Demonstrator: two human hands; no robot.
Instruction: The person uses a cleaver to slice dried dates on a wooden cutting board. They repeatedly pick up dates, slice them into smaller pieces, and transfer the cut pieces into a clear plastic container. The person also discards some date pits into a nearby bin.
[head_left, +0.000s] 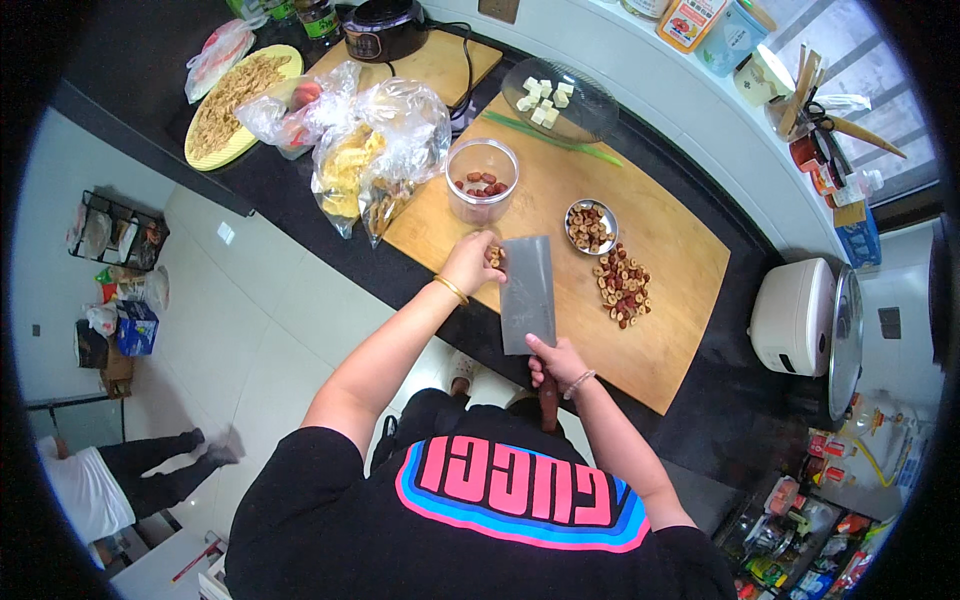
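My right hand (559, 365) grips the wooden handle of a cleaver (527, 296), its broad blade lying flat over the wooden cutting board (667, 360). Beside the blade's left edge, my left hand (471, 264) curls its fingers and thumb around several slices of red date (496, 258). Just beyond that hand stands a clear plastic jar (482, 206) with whole red dates (480, 183) inside. Right of the blade, a small metal bowl (611, 215) holds sliced date rings. A loose pile of date slices (622, 289) lies on the board near it.
A glass plate (592, 124) of white cubes and green onion (551, 139) lie at the board's far edge. Plastic bags of food (405, 135) and a yellow tray (281, 64) are left. A rice cooker (791, 315) stands right. Another person (90, 487) is at far left.
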